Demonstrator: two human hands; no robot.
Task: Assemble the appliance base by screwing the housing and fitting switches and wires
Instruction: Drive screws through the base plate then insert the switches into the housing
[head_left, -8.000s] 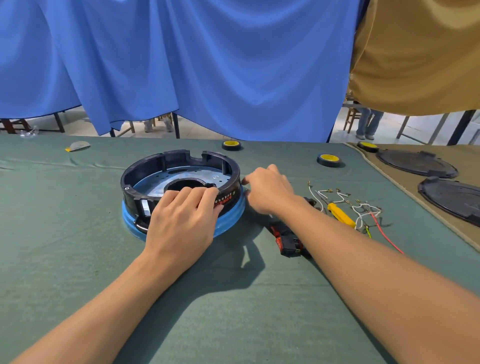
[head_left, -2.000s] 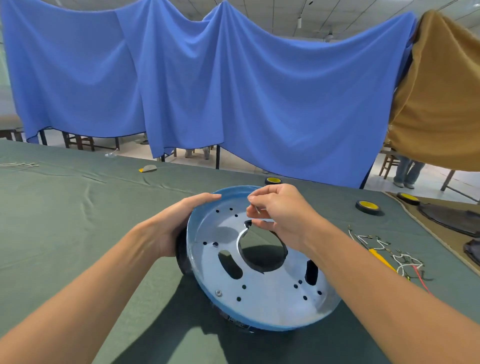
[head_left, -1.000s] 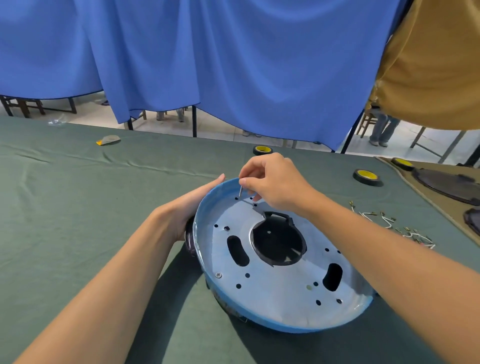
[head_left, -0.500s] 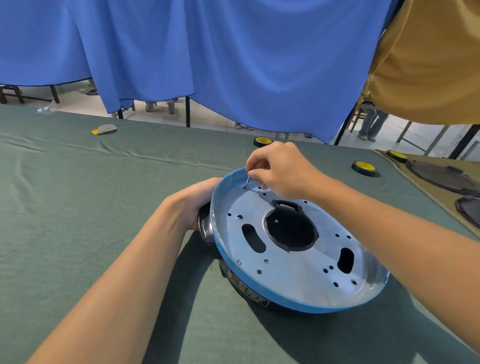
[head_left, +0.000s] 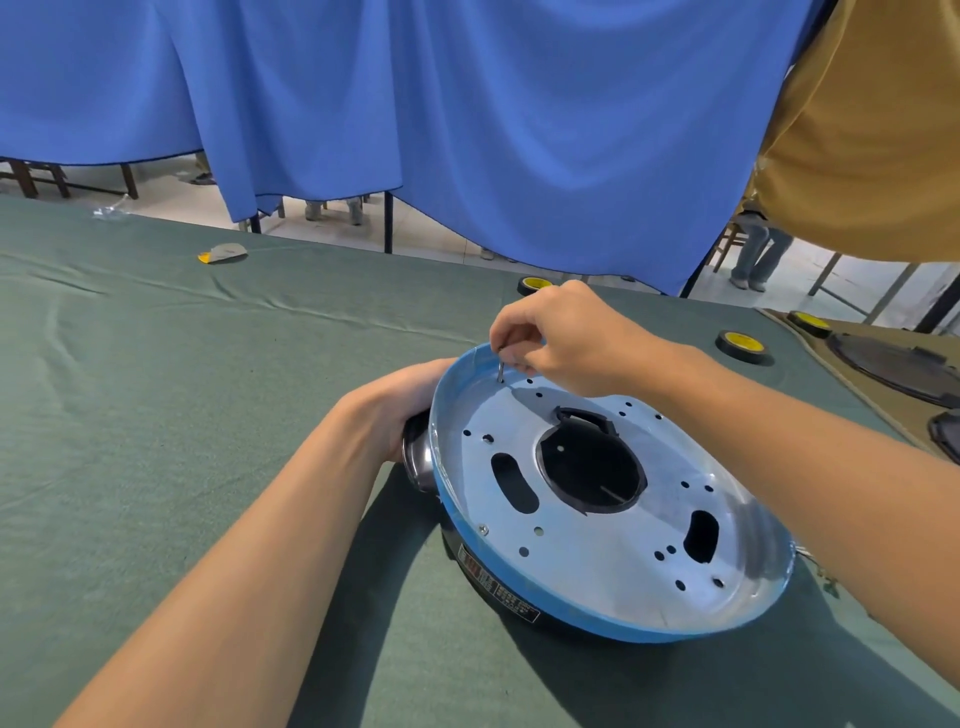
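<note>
Head view: the base lies upside down on the green bench (head_left: 182, 415). Its metal plate (head_left: 597, 566), edged in blue, faces up and tilts toward the camera over the black housing (head_left: 501, 584).

The left hand (head_left: 410, 400) grips the housing at its left side, and its fingers pass out of sight behind the rim. The right hand (head_left: 566, 338) is closed on a small screw (head_left: 501, 370), pinched upright between fingertips. The screw's tip is at a hole close to the far rim. 1 seated screw (head_left: 483, 529) already sits near the left rim, so the step in hand looks like starting the next fastener.

- **Alignment:** the screw should stand square to the plate, not to the bench, because the plate is tilted. A tip that enters at a slant would likely cross the thread or skid on the smooth metal.
- **Lining up the holes:** the left hand can help by steadying the housing and nudging it so the hole beneath lines up with the hole in the plate.
- **Starting the thread:** a light twist with the fingertips until the thread bites is safer than pressing hard. The pinch should let go only once the screw stands by itself.
- **Dropped screw:** the large central opening and the slots lie near. A dropped screw could fall through one into the housing.

No driver shows in this view. Tape rolls (head_left: 743, 347) and dark lids (head_left: 893, 366) lie well apart to the right.
</note>
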